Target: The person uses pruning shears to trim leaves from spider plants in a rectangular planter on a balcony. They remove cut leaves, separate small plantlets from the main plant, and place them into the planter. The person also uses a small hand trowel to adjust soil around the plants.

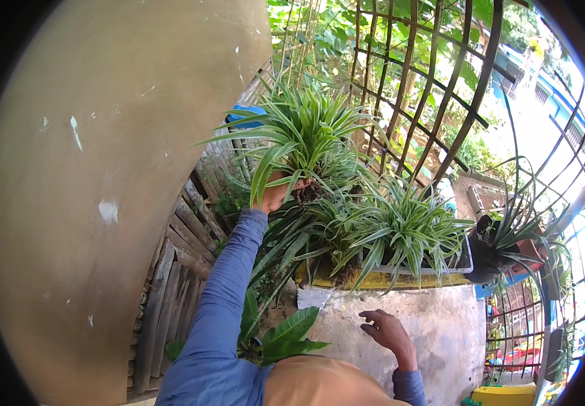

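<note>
My left hand, at the end of a blue sleeve, is closed around the base of a spider plant with green and white striped leaves. Dark roots hang bare beside the fingers, and the arm reaches out ahead. More spider plants fill a long pale planter just to the right, on a yellow ledge. Lower down, my right hand hovers before the concrete wall, its fingers loosely bent and apart with nothing in them.
A brown wall covers the left side, with wooden slats along its edge. A metal grille rises beyond the plants. At right stands a dark pot near a long-leaved plant. A broad-leaved plant grows close to my body.
</note>
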A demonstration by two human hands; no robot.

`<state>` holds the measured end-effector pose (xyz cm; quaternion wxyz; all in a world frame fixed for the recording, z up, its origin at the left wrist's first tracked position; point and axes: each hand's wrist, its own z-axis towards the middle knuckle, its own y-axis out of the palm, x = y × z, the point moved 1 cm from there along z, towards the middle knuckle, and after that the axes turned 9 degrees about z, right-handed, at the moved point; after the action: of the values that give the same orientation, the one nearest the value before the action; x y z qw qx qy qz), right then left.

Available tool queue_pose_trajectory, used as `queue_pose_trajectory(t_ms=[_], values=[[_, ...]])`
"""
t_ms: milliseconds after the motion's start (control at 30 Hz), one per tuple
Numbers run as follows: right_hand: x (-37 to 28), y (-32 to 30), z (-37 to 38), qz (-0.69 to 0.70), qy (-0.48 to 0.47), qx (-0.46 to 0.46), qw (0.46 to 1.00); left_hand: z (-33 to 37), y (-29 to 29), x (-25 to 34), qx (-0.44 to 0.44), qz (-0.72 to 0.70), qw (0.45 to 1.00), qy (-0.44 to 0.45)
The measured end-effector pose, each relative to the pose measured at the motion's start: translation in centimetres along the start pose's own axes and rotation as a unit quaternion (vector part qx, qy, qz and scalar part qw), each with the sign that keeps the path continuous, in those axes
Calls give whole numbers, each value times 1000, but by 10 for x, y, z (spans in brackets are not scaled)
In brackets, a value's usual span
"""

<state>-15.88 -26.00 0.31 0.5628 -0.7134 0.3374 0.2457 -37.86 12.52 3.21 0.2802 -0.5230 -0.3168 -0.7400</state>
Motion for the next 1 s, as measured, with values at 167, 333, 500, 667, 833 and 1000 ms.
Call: queue_pose_trajectory(t_ms=[167,333,500,667,833,1000], values=[[3,-8,-4,7,-44,1,999,-36,35,42,20,10,998,-59],[12,-15,-15,27,-100,22,994,-67,90,101,8,19,999,-32],[20,-21,-36,46,-125,46,990,-81,157,121,-34,-32,998,-37],[45,-42,-72,121,-93,117,981,-104,246,80,-136,-101,976,-136],[92,-72,-112,289,-37,316,903,-137,349,6,-194,-139,943,-231],[132,-90,-155,425,-14,415,805,-160,422,-53,-212,-125,920,-305]])
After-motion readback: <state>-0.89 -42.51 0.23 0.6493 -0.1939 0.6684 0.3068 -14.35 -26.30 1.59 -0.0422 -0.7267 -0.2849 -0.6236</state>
